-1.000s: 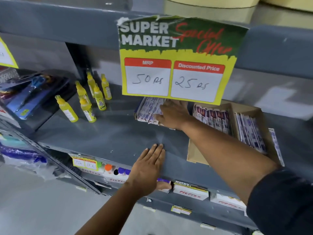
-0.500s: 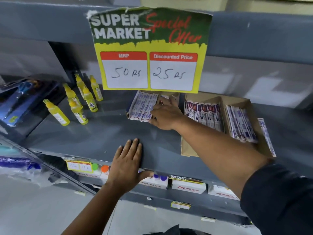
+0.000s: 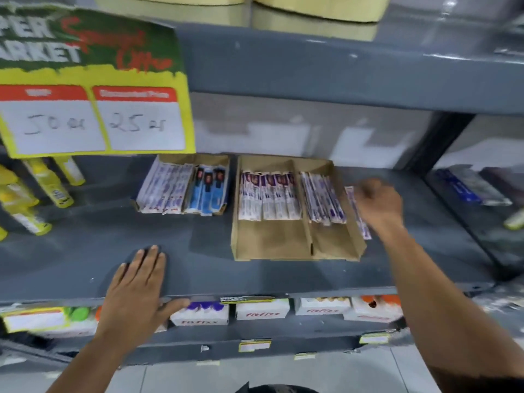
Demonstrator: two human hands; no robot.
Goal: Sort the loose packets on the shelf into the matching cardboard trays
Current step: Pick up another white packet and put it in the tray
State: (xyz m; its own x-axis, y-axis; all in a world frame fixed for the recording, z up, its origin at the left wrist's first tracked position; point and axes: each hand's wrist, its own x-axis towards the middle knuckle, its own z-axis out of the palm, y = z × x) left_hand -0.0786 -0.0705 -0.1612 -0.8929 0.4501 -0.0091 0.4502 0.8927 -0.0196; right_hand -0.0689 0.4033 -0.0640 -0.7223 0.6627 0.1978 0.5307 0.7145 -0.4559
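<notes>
The left hand (image 3: 136,290) lies flat and empty, fingers spread, on the front edge of the grey shelf (image 3: 85,251); the right hand (image 3: 378,205), blurred, hovers over a loose purple-and-white packet (image 3: 357,214) lying just outside the right wall of the larger cardboard tray (image 3: 283,239); whether its fingers have closed cannot be told; a smaller tray (image 3: 181,188) sits left of it, nearer the shelf's back.

yellow-and-green paper price sign (image 3: 93,89) hanging at shelf's upper left | yellow plastic bottles (image 3: 54,182) at shelf's left edge | white "fitfizz" cartons (image 3: 262,309) under front edge | pale yellow rolls (image 3: 320,7) above
</notes>
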